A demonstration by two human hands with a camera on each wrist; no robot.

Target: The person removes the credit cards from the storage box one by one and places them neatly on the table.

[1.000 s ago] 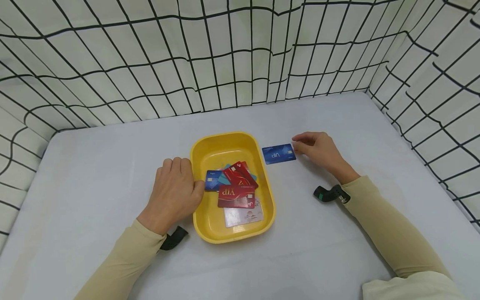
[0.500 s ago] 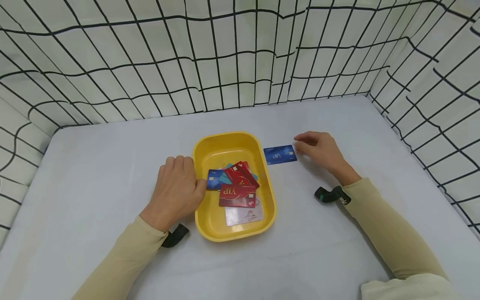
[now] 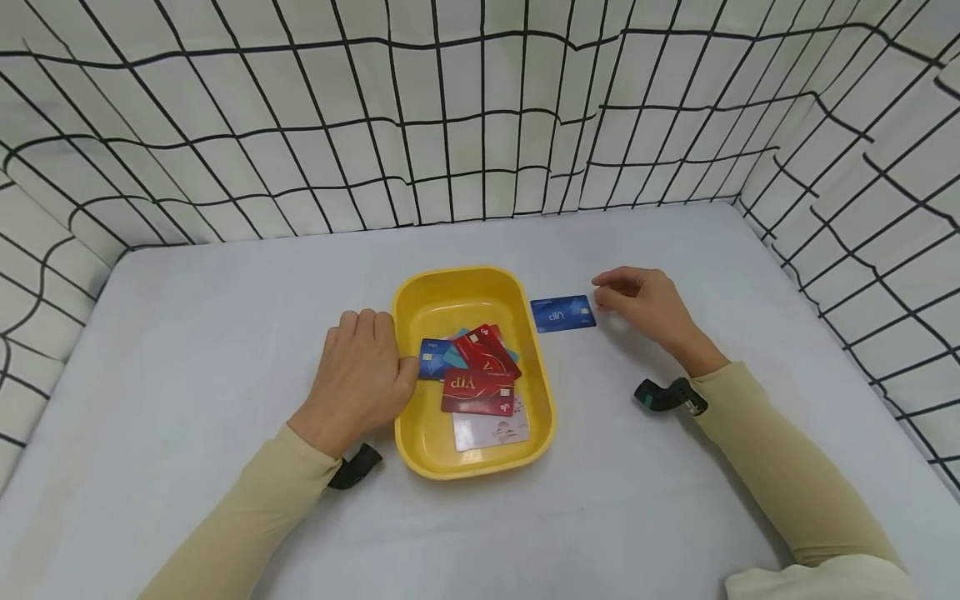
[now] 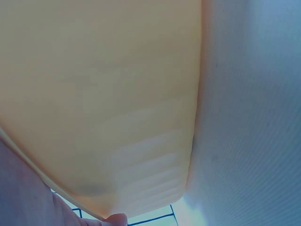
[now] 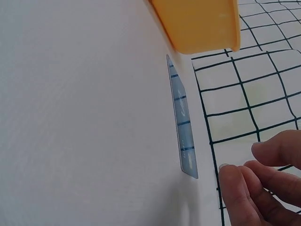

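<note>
My left hand (image 3: 360,371) grips the left rim of a yellow plastic tray (image 3: 472,472), its thumb over the edge. Inside lie several plastic cards: a blue card (image 3: 432,358), a red VIP card (image 3: 477,392), more red cards (image 3: 484,348) and a pale card (image 3: 491,429), partly overlapping. Flat on the table just right of the tray is a blue VIP card (image 3: 562,314). Beside that card's right end hovers my right hand (image 3: 648,308), loosely bent and holding nothing. The right wrist view shows its fingers (image 5: 235,193) apart from the blue card.
A white cloth (image 3: 225,350) covers the table. Black wire grid panels (image 3: 465,125) in front of white sheeting stand along the back and both sides. Black wrist straps (image 3: 663,395) sit near both cuffs.
The head view has shifted slightly, so the whole scene sits a little farther right. Both hands, the tray and the cards otherwise keep their places.
</note>
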